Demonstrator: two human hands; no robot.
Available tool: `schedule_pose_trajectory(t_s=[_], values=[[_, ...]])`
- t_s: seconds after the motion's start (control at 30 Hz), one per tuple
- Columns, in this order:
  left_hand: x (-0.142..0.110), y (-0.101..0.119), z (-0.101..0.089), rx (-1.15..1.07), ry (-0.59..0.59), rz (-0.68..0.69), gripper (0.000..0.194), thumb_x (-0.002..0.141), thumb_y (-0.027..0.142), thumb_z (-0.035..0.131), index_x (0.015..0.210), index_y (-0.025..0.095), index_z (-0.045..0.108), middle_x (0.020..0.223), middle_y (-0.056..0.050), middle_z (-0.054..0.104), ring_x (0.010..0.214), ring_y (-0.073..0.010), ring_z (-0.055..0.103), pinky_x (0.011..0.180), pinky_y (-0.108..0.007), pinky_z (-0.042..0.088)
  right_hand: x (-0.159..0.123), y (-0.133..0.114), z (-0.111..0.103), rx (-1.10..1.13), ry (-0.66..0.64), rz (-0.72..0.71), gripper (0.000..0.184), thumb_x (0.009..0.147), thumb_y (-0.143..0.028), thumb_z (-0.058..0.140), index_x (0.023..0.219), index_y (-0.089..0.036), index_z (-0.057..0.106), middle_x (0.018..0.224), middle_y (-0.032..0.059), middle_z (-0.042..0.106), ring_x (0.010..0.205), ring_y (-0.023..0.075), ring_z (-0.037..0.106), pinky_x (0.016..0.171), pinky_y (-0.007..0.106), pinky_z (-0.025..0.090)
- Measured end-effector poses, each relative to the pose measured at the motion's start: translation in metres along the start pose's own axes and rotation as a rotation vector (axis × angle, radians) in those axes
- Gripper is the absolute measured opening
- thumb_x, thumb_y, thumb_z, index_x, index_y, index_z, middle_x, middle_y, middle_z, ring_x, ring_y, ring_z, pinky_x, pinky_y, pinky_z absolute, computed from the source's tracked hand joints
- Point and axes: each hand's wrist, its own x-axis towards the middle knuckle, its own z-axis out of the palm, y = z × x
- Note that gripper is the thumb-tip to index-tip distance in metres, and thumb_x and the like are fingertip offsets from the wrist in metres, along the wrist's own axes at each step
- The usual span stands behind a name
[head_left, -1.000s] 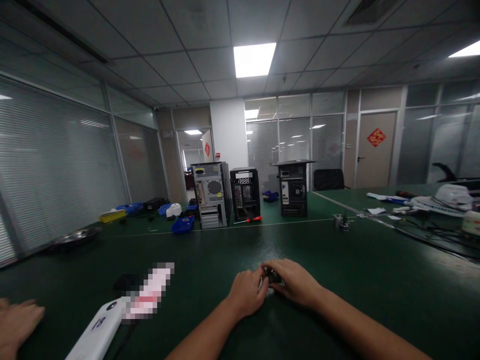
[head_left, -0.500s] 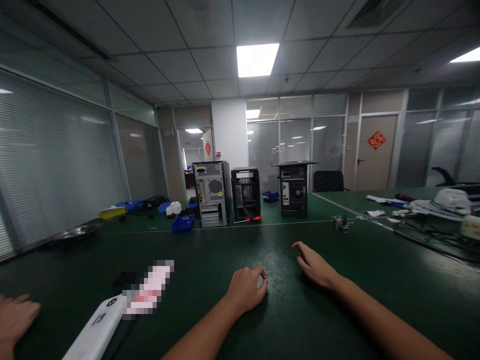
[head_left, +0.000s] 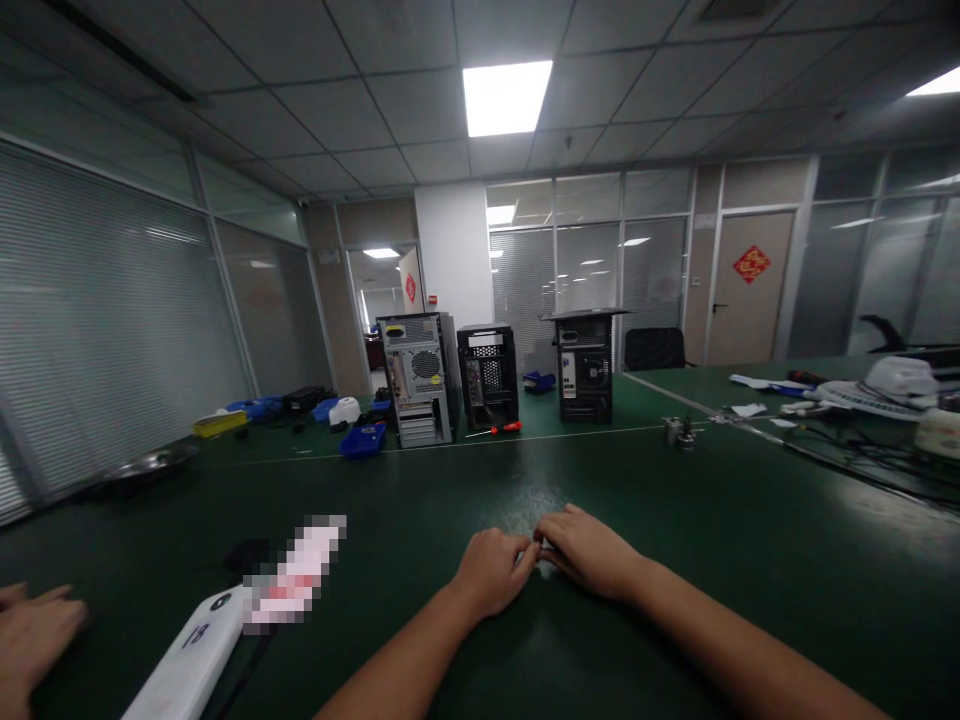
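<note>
Fingertips together over the green bench point(head_left: 420, 510), our left hand point(head_left: 491, 572) and right hand point(head_left: 589, 548) keep each grip narrow; we cannot tell whether anything sits inside. The white case point(head_left: 187, 650) marked 18 lies outside the grip, well to our left.

Whatever the left hand point(head_left: 493, 572) and right hand point(head_left: 589, 550) pinch where their fingertips meet is hidden or too small to tell. Under them lies the table point(head_left: 420, 510), flat, dark green and glossy (a pale sheen shows just beyond the fingers). Nearest beyond the left hand is a screwdriver point(head_left: 512, 428), red-handled, lying crosswise, shaft pointing left. Farther off, beyond the right hand, small silvery metal parts point(head_left: 680, 434) stand close together on the green surface.
</note>
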Motion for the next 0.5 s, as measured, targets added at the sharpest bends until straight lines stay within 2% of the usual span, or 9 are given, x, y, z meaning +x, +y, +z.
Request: schedule_pose_trajectory(t_s=[0.1, 0.17, 0.33, 0.5], values=[[0.001, 0.001, 0.002, 0.021, 0.008, -0.010, 0.048, 0.102, 0.046, 0.031, 0.092, 0.025, 0.073, 0.081, -0.005, 0.074, 0.076, -0.0208, 0.068, 0.071, -0.027, 0.043, -0.005, 0.021, -0.006, 0.003, 0.024, 0.044, 0.018, 0.100, -0.032, 0.041, 0.104, -0.022, 0.056, 0.103, 0.0063, 0.067, 0.094, 0.0216, 0.061, 0.087, 0.038, 0.040], [0.001, 0.002, 0.003, 0.040, 0.002, -0.019, 0.048, 0.102, 0.047, 0.031, 0.091, 0.025, 0.072, 0.080, -0.005, 0.074, 0.076, -0.0210, 0.068, 0.071, -0.027, 0.042, -0.012, 0.043, -0.009, 0.012, 0.057, 0.152, 0.021, 0.101, -0.033, 0.038, 0.104, -0.022, 0.055, 0.102, 0.0071, 0.067, 0.093, 0.0215, 0.061, 0.087, 0.038, 0.040], [0.000, 0.002, 0.002, 0.042, -0.013, -0.030, 0.044, 0.101, 0.047, 0.032, 0.095, 0.025, 0.071, 0.084, -0.005, 0.074, 0.078, -0.0212, 0.067, 0.071, -0.027, 0.043, -0.051, 0.124, -0.013, 0.079, 0.145, 0.510, 0.027, 0.101, -0.035, 0.029, 0.105, -0.021, 0.052, 0.103, 0.0099, 0.067, 0.092, 0.0221, 0.062, 0.082, 0.035, 0.043], [0.000, 0.001, 0.002, 0.032, -0.007, -0.027, 0.040, 0.100, 0.045, 0.035, 0.096, 0.026, 0.070, 0.083, -0.004, 0.073, 0.076, -0.0215, 0.067, 0.072, -0.028, 0.044, -0.095, 0.206, -0.003, 0.158, 0.287, 0.875, 0.027, 0.099, -0.034, 0.030, 0.107, -0.020, 0.052, 0.104, 0.0116, 0.068, 0.094, 0.0237, 0.064, 0.084, 0.036, 0.045]])
